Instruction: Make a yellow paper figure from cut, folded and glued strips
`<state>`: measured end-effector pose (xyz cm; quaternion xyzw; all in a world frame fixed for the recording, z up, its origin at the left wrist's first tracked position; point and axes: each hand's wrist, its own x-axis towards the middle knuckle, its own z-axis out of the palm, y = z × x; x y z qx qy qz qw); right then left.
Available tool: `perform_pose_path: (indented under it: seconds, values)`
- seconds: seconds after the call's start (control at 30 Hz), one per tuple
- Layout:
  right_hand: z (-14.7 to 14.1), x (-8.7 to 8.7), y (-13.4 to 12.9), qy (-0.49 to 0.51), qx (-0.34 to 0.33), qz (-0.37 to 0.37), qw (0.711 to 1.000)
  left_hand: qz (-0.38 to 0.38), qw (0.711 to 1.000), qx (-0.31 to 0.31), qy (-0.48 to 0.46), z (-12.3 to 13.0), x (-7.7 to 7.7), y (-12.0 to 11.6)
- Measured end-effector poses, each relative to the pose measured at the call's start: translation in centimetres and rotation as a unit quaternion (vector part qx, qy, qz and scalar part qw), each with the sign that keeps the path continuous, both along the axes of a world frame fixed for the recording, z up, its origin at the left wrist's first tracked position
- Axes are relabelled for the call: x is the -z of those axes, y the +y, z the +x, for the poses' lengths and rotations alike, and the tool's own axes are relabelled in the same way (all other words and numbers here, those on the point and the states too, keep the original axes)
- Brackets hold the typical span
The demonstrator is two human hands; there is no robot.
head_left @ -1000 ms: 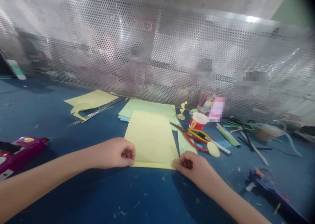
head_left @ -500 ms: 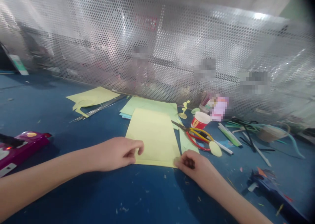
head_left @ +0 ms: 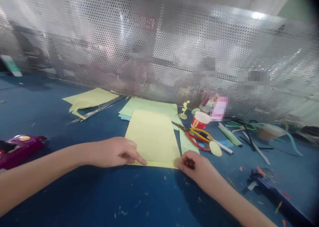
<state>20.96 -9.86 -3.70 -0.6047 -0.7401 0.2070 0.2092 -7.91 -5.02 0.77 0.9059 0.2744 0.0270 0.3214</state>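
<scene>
A sheet of pale yellow paper point(head_left: 152, 137) lies in front of me, with a narrow strip folded up along its near edge. My left hand point(head_left: 118, 152) is on the left side of the sheet. Its index finger is stretched out and presses on the folded strip, while the other fingers curl under and are partly hidden. At the near right corner my right hand point(head_left: 193, 164) pinches the paper between thumb and fingers. Scissors point(head_left: 196, 137) with red and yellow handles lie just right of the sheet, beside a pale yellow paper oval point(head_left: 215, 148).
Green and blue sheets point(head_left: 152, 104) lie behind the yellow one. A red and white paper cup point(head_left: 200, 120) stands behind the scissors. At right rests a dark blue glue gun point(head_left: 274, 190); at left is a purple power strip point(head_left: 23, 150). A perforated metal screen point(head_left: 104, 37) closes the back.
My left hand's index finger has straightened and moved right along the folded strip. The right hand stays at the corner. The whole view has shifted slightly.
</scene>
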Motion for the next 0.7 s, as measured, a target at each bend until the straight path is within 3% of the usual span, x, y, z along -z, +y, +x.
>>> perform_pose_path:
  seconds: [0.27, 0.37, 0.5, 0.6, 0.7]
  values:
    - [0.0, 0.0, 0.2, -0.004, 0.002, -0.003, 1.0, 0.034, 0.999, -0.005, 0.021, 0.3, 0.0, -0.3]
    - [0.0, 0.0, 0.1, 0.003, -0.01, -0.003, 1.0, 0.107, 0.993, -0.009, 0.055, 0.6, 0.1, -0.9]
    - [0.0, -0.2, -0.2, 0.018, -0.028, 0.009, 0.999, 0.27, 0.961, -0.003, 0.054, 1.8, 0.7, -2.7]
    - [0.0, -0.3, -0.2, 0.027, -0.05, 0.011, 0.998, 0.348, 0.936, 0.021, 0.045, 2.8, 2.2, -4.4]
    - [-0.1, -0.3, -0.1, 0.036, -0.067, 0.01, 0.997, 0.384, 0.921, 0.003, 0.066, 3.2, 3.9, -5.4]
